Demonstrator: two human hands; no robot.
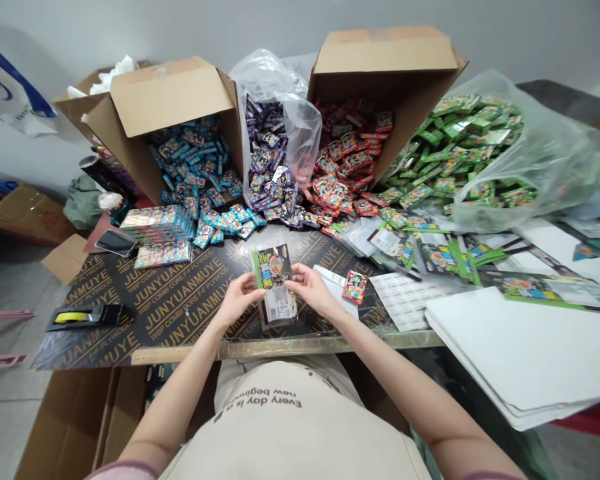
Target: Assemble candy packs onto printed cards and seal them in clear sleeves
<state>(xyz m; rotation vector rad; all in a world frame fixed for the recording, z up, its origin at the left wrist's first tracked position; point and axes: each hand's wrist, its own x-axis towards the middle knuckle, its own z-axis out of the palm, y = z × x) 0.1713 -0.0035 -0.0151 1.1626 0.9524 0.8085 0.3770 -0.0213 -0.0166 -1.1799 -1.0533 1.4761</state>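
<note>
My left hand (241, 297) and my right hand (310, 288) pinch the two sides of a printed plastic packaging sleeve (273, 270) over the front of the table. Its upper part is black and green with colourful print. The lower part is clear, and something pale with print shows there, too small to read. To the right of my right hand lies a small red box (355, 287), resting partly on a white paper (336, 283). A sheet of printed labels (407, 300) is a little farther right.
Cartons of blue boxes (195, 157) and red boxes (347, 153) stand at the back, with bags of purple boxes (267, 153) and green boxes (460, 147). Wrapped stacks (163, 255), a phone (115, 243) and a tape dispenser (86, 317) sit left. White boards (530, 347) overhang the front right.
</note>
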